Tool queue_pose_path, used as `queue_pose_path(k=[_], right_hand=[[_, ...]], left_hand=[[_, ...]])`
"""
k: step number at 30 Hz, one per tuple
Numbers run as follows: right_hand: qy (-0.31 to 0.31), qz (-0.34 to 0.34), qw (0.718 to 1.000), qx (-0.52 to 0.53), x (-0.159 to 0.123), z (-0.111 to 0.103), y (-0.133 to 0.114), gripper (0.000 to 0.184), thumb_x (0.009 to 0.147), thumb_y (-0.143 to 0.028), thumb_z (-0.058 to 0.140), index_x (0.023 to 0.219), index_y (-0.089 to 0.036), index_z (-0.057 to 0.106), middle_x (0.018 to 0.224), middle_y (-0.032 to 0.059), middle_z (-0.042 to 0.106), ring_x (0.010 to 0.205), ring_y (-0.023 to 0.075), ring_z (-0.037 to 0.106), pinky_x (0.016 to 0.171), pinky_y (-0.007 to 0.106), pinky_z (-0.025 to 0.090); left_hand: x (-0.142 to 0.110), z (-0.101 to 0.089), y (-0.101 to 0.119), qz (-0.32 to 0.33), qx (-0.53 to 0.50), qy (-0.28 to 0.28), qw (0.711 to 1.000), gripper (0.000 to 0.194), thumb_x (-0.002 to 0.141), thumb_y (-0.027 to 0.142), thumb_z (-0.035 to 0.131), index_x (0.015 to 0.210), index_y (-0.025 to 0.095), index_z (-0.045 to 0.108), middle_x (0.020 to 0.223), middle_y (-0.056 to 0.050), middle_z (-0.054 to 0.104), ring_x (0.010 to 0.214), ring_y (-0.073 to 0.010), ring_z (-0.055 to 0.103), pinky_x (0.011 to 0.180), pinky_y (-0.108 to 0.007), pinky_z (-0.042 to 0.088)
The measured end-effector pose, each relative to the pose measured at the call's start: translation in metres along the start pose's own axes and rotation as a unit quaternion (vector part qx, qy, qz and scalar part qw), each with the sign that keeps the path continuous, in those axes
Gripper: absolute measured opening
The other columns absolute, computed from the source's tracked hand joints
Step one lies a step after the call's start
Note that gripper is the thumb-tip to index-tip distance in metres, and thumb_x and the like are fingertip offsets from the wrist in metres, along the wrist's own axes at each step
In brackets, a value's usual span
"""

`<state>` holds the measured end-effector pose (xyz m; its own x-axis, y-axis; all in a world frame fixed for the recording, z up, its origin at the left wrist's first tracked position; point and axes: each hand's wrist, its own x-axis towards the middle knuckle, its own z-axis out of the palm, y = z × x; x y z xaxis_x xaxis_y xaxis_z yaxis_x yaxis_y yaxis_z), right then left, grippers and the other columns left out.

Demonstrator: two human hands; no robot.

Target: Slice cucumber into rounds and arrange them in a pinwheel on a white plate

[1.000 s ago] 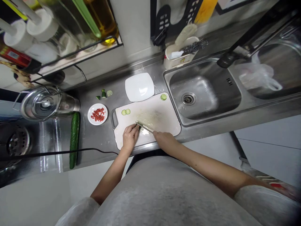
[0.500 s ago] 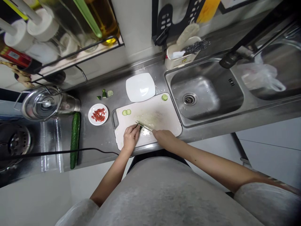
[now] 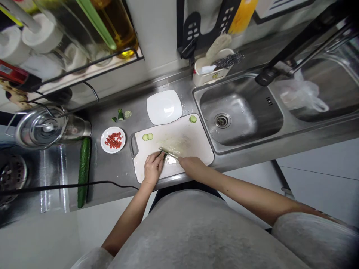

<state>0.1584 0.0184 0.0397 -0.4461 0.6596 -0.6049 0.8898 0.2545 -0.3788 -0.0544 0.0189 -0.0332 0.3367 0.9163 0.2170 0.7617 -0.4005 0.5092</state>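
Note:
My right hand point(image 3: 191, 166) is closed round the handle of a knife point(image 3: 169, 153), its blade pointing left over the white cutting board point(image 3: 196, 142). Under and beside the blade, my left hand point(image 3: 153, 167) has its fingers curled on a small dark-green piece of cucumber point(image 3: 165, 155), mostly hidden by the fingers and knife. Pale cucumber slices point(image 3: 147, 136) lie at the board's upper left. More slices point(image 3: 193, 118) are stacked in its upper right corner. Wet streaks mark the middle of the board.
A white plate point(image 3: 164, 107) touches the board's far edge. Left of the board are a small dish point(image 3: 113, 149) of red bits, cucumber ends point(image 3: 120, 115), a whole cucumber point(image 3: 83, 172) and a black cord point(image 3: 103, 182). A sink point(image 3: 244, 112) lies to the right.
The view has shifted slightly, so the counter things appear a little further left. The knife's blade now lies closer to my left fingers; both hands keep their holds.

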Motion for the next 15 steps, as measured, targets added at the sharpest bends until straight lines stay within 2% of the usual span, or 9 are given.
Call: queue_pose_path(k=[9,15], right_hand=[[-0.018,0.02,1.0,0.005,0.0031,0.0018,-0.0015,0.025,0.088,-0.006,0.039,0.105,-0.012,0.056,0.091,0.0149,0.069,0.089,0.0228,0.068,0.074,0.03,0.049],[-0.002,0.015,1.0,0.006,0.0053,0.0062,0.0021,0.027,0.088,-0.006,0.037,0.107,-0.012,0.056,0.09,0.0134,0.07,0.088,0.0228,0.068,0.074,0.031,0.049]], left_hand=[[-0.0006,0.0027,-0.002,0.007,0.009,0.006,1.0,0.026,0.09,0.022,0.05,0.111,0.022,0.067,0.104,-0.008,0.066,0.097,-0.0183,0.059,0.087,-0.035,0.05],[-0.0006,0.0023,-0.0011,0.003,0.005,-0.001,1.0,0.027,0.09,0.022,0.051,0.112,0.023,0.066,0.105,-0.008,0.066,0.098,-0.0178,0.059,0.088,-0.034,0.05]])
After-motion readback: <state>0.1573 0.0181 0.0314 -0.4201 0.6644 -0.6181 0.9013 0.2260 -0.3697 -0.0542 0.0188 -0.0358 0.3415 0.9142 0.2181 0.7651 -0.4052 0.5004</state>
